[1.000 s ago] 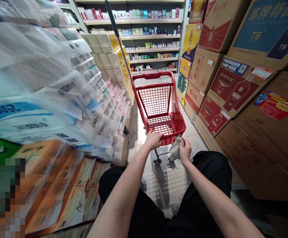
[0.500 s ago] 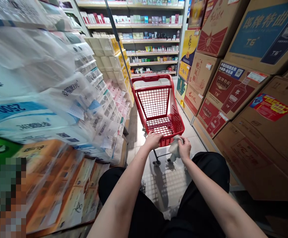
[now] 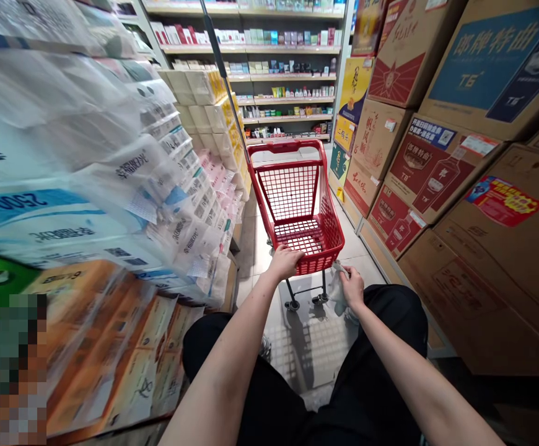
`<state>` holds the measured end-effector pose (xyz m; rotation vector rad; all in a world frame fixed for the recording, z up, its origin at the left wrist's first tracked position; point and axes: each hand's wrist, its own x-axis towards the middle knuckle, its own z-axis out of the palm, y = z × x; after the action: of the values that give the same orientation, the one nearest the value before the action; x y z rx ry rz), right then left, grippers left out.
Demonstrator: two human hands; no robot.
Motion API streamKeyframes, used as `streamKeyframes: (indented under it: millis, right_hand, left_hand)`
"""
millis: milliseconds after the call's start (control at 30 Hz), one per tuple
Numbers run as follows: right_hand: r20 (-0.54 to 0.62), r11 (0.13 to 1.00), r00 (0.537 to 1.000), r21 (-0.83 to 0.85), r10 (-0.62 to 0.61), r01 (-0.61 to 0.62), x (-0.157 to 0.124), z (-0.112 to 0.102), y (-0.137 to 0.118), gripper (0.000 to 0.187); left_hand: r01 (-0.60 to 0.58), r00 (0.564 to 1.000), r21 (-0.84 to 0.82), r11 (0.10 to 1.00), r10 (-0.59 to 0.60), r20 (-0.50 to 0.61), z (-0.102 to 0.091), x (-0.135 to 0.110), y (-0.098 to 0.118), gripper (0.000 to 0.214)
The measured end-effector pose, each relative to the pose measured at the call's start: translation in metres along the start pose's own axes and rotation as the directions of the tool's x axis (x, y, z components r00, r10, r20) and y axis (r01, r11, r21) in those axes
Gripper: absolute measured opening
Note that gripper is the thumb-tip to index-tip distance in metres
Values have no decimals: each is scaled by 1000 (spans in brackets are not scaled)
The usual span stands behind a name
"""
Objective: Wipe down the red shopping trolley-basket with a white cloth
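Note:
A small red plastic shopping cart [image 3: 332, 238] stands upright on the tiled floor just in front of me, and its grid basket holds nothing that I can see. My left hand [image 3: 287, 261] is closed over the near rim of the basket at its left corner. To the right of the cart, my right hand [image 3: 352, 284] pinches a pale grey cloth [image 3: 337, 290], which hangs down beside the front wheel, apart from the basket. The cloth's lower end lies close to my shoe. A thin pole with a dark grip [image 3: 214, 46] rises from the cart's far left corner.
Wrapped tissue packs [image 3: 158, 173] are stacked along the left. Cardboard drink cartons [image 3: 441, 161] form a wall on the right. Shelves of small boxed goods [image 3: 292, 38] cross the far end. The aisle floor [image 3: 253, 248] between the stacks is narrow.
My right hand has moved right and slightly down with the cloth, away from the basket's near right corner. My left hand keeps its hold on the rim, and the cart stays nearly still.

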<state>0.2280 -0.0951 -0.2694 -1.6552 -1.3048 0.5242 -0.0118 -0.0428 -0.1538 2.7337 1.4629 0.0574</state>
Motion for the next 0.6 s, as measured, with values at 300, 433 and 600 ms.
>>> streamKeyframes:
  millis: [300, 433, 600]
  right_hand:
    - [-79, 983, 980, -35, -183, 181, -2, 37, -36, 29]
    - [-138, 986, 977, -59, -164, 157, -6, 40, -23, 33]
    - [-61, 973, 974, -99, -217, 211, -3, 36, -18, 35]
  left_hand:
    - [-28, 1000, 23, 999, 28, -10, -1, -1, 4, 29]
    - [-18, 1000, 8, 1000, 18, -15, -2, -1, 5, 27]
    - [-9, 1000, -5, 1000, 9, -6, -2, 0, 6, 28]
